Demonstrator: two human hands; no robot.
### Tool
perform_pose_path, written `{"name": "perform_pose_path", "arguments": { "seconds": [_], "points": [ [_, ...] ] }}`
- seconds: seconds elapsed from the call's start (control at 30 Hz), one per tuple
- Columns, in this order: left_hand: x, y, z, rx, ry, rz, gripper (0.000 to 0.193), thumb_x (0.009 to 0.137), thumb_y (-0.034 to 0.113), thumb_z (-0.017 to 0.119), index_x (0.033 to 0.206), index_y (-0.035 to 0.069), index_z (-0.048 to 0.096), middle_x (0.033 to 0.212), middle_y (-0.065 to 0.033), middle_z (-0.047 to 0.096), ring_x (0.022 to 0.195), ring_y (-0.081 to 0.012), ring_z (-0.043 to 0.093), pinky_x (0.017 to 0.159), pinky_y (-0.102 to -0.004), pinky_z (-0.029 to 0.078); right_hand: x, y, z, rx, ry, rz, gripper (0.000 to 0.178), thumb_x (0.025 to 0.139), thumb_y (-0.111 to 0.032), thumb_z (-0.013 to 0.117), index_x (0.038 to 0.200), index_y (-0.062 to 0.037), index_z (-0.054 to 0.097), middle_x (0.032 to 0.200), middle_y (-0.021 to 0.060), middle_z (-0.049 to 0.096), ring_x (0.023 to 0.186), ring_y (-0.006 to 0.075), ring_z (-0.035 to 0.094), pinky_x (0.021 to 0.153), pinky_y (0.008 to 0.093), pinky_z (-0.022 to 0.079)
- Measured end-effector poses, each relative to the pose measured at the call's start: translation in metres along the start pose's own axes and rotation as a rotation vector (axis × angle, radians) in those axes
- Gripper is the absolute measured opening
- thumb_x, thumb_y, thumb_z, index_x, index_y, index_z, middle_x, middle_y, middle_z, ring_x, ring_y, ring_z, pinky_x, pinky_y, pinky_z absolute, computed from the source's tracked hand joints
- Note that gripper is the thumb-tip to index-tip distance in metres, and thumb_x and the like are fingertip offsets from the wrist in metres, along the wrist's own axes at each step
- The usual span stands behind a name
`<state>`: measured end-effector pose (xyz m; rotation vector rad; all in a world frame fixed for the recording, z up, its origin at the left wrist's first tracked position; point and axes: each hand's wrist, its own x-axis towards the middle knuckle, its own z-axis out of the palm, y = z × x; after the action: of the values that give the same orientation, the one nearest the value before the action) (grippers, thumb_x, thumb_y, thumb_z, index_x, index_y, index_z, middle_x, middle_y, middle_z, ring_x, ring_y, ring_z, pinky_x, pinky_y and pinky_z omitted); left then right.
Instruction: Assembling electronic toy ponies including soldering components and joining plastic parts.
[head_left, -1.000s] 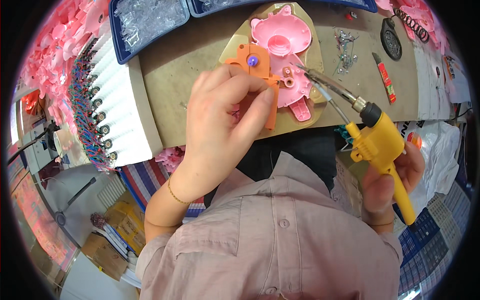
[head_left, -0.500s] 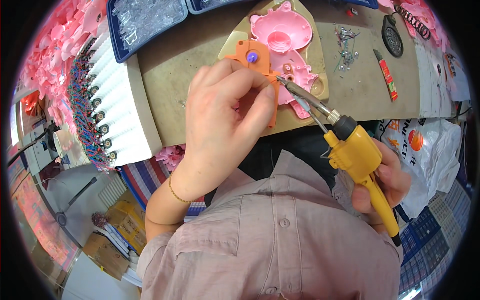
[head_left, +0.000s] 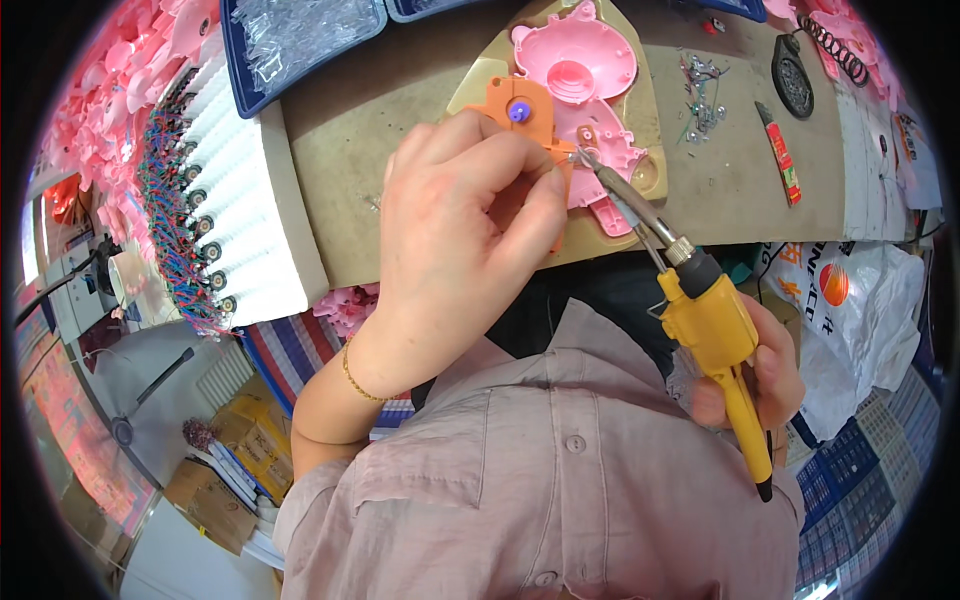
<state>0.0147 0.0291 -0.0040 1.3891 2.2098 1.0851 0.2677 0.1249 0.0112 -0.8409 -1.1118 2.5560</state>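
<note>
My right hand (head_left: 762, 362) is wrapped round a yellow soldering gun (head_left: 712, 322) with a solder feed tube beside its metal barrel. The gun slants up and left, its tip by the right edge of an orange plastic housing (head_left: 530, 97) with a purple knob (head_left: 519, 111). Over the lower part of that housing lies my left hand (head_left: 465, 205), thumb and forefinger pinched close to the iron's tip. What the pinch holds is hidden behind the fingers. Beneath and beyond, pink toy shell halves (head_left: 578, 62) rest in a tan moulded tray (head_left: 652, 130).
White foam (head_left: 262, 190) carrying a row of wired round parts stands left, near heaped pink shells (head_left: 125, 80). Blue bins (head_left: 245, 98) hold clear pieces. Rightward lie small wired components (head_left: 703, 100), a red-and-green cutter knife (head_left: 780, 160) and a black soldering-iron stand (head_left: 793, 75).
The soldering gun's handle has swung left and stands steeper, and its tip has shifted slightly right along the orange housing's edge. My left hand keeps its pinch; the whole view has shifted a little.
</note>
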Motion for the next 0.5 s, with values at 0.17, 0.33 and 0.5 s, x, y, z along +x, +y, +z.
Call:
{"name": "perform_pose_path", "arguments": {
  "seconds": [0.17, 0.33, 0.5],
  "points": [
    [0.002, 0.002, 0.002, -0.009, -0.009, -0.021, 0.007, 0.075, 0.013, 0.065, 0.07, 0.008, 0.062, 0.072, -0.0037, 0.054, 0.072, -0.0234, 0.049, 0.072, -0.0347, 0.038, 0.024, 0.016, -0.013, -0.86, -0.169, -0.817, 0.063, 0.08, -0.012, 0.07, 0.131, -0.0029, 0.034, 0.117, 0.0372, 0.05, 0.082, 0.0358, 0.067, 0.063, 0.035, 0.055],
    [0.008, 0.003, 0.007, 0.008, 0.003, -0.001, 0.007, 0.075, 0.013, 0.065, 0.07, 0.008, 0.062, 0.072, -0.0038, 0.053, 0.072, -0.0238, 0.05, 0.071, -0.0346, 0.039, 0.032, 0.018, -0.017, -1.018, -0.182, -1.072, 0.061, 0.081, -0.011, 0.072, 0.129, -0.0022, 0.035, 0.119, 0.0387, 0.049, 0.081, 0.0362, 0.067, 0.064, 0.0365, 0.056],
    [0.01, 0.009, 0.002, 0.002, 0.002, 0.056, 0.009, 0.076, 0.014, 0.065, 0.072, 0.007, 0.062, 0.073, -0.0068, 0.054, 0.071, -0.0262, 0.05, 0.07, -0.0361, 0.039, 0.025, 0.025, -0.009, -0.736, 0.124, -1.12, 0.052, 0.082, -0.009, 0.066, 0.127, 0.0001, 0.04, 0.125, 0.0256, 0.052, 0.104, 0.0296, 0.06, 0.086, 0.0375, 0.049]
  ]
}}
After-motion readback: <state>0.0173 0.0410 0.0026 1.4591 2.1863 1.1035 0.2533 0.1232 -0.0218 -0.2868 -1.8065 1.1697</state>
